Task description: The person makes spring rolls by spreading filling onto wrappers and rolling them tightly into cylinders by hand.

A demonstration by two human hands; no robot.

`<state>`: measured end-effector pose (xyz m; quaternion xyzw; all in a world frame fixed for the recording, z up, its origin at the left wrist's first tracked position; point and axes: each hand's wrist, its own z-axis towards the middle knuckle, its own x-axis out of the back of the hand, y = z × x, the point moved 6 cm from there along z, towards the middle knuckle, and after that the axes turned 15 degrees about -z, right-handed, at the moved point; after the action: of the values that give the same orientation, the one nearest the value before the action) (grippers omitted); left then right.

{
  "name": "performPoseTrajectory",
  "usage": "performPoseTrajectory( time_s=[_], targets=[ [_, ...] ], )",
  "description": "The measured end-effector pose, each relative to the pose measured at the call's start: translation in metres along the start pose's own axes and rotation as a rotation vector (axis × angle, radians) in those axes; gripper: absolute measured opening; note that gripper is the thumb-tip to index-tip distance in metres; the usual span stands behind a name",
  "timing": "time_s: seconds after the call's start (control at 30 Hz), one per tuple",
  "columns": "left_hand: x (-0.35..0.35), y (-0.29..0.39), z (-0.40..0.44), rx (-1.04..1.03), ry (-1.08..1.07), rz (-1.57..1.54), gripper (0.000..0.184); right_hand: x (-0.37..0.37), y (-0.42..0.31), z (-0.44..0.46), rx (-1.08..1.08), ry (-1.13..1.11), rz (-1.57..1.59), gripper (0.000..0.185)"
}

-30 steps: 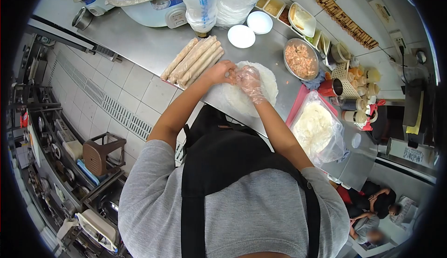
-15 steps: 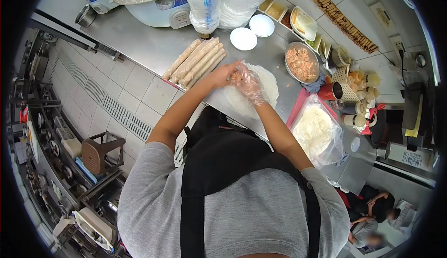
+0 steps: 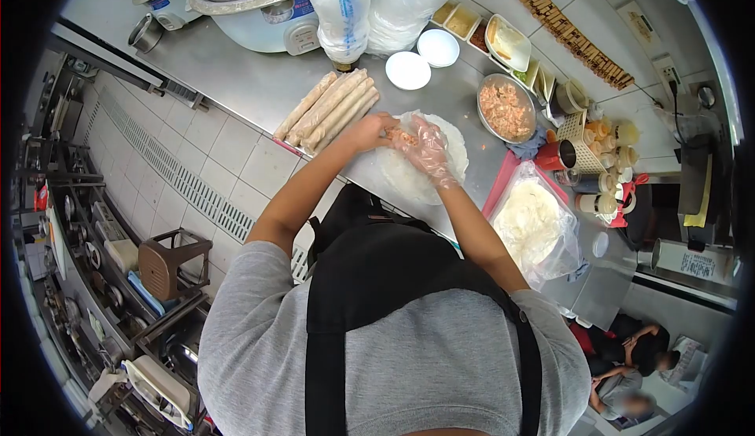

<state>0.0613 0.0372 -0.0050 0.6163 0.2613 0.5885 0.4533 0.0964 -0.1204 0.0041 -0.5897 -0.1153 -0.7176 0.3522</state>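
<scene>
On the steel counter lies a thin round white wrapper point(image 3: 452, 139), with a strip of pinkish minced filling point(image 3: 403, 136) across its far left part. My bare left hand point(image 3: 371, 132) is at the left end of that strip, fingers bent against it. My right hand point(image 3: 429, 153), in a clear plastic glove, presses the filling from the right with its fingers curled. The fingers partly hide the filling. A stack of long pale rolls point(image 3: 334, 106) lies just left of my left hand. A metal bowl of the same-looking pink filling point(image 3: 507, 108) stands to the right.
A plastic bag of white wrappers point(image 3: 531, 220) lies on a pink board point(image 3: 503, 188) at right. Two white dishes point(image 3: 408, 70), bagged goods point(image 3: 340, 15), a large cooker point(image 3: 263, 19) and seasoning tubs point(image 3: 462, 21) line the back. People sit at lower right.
My right hand has turned slightly and moved a little right, showing more filling. My left hand has shifted slightly down and stays at the filling's left end.
</scene>
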Motion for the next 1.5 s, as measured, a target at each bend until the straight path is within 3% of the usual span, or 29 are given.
performPoseTrajectory(
  time_s=[0.03,0.1,0.27,0.33,0.37,0.4,0.43,0.5,0.57,0.63,0.7,0.83,0.93,1.13,1.23,1.33,1.43,1.5],
  targets=[
    [0.003,-0.001,0.000,0.016,0.022,-0.118,0.030,0.002,-0.004,0.003,-0.001,0.000,-0.001,0.064],
    [0.004,0.000,-0.001,-0.026,0.041,-0.038,0.027,-0.006,-0.003,0.006,-0.120,-0.070,0.352,0.063],
    [0.003,-0.001,0.001,-0.058,0.108,0.084,0.010,-0.025,0.004,0.012,-0.215,-0.287,0.412,0.066],
    [0.005,0.000,0.004,-0.018,0.015,0.068,0.026,-0.021,-0.003,0.012,-0.256,-0.390,0.460,0.070],
    [0.004,0.003,0.004,-0.019,0.014,0.065,0.026,-0.011,-0.011,0.016,-0.213,-0.250,0.358,0.076],
    [0.007,0.004,0.003,0.027,0.104,-0.084,0.039,-0.004,-0.014,0.017,-0.170,-0.113,0.255,0.082],
    [0.010,0.004,0.001,0.075,0.193,-0.232,0.052,-0.008,-0.013,0.016,-0.172,-0.115,0.255,0.082],
    [0.003,-0.004,0.001,0.112,0.141,-0.233,0.059,-0.014,-0.024,0.020,0.046,-0.162,0.100,0.094],
    [-0.005,-0.015,0.004,0.145,0.088,-0.234,0.067,-0.021,-0.019,0.018,0.013,-0.230,0.142,0.095],
    [-0.008,-0.015,0.004,0.146,0.076,-0.165,0.062,-0.027,-0.014,0.014,-0.022,-0.301,0.186,0.097],
    [-0.009,-0.011,0.005,0.093,0.038,-0.065,0.057,-0.013,-0.019,0.013,0.136,-0.086,0.217,0.095],
    [-0.012,0.002,0.005,-0.111,-0.043,0.095,0.036,-0.014,-0.010,0.008,0.074,-0.192,0.071,0.091],
    [-0.014,0.003,0.005,-0.095,-0.014,0.114,0.026,-0.013,-0.005,0.006,0.083,-0.186,0.087,0.089],
    [-0.022,-0.008,0.010,-0.017,-0.065,0.225,0.030,-0.007,0.005,-0.009,0.087,-0.252,0.019,0.092],
    [-0.017,0.006,0.003,-0.078,0.011,0.206,0.030,0.004,0.008,-0.017,0.112,-0.194,0.005,0.090],
    [-0.018,0.005,0.003,-0.032,-0.051,0.226,0.030,0.007,0.022,-0.023,0.131,-0.156,-0.004,0.089],
    [-0.016,0.007,0.004,-0.056,-0.037,0.241,0.028,0.000,0.037,-0.027,0.084,-0.292,-0.011,0.096],
    [-0.008,0.010,0.002,-0.036,0.010,0.067,0.030,0.018,0.032,-0.026,0.103,-0.129,0.013,0.093]
  ],
)
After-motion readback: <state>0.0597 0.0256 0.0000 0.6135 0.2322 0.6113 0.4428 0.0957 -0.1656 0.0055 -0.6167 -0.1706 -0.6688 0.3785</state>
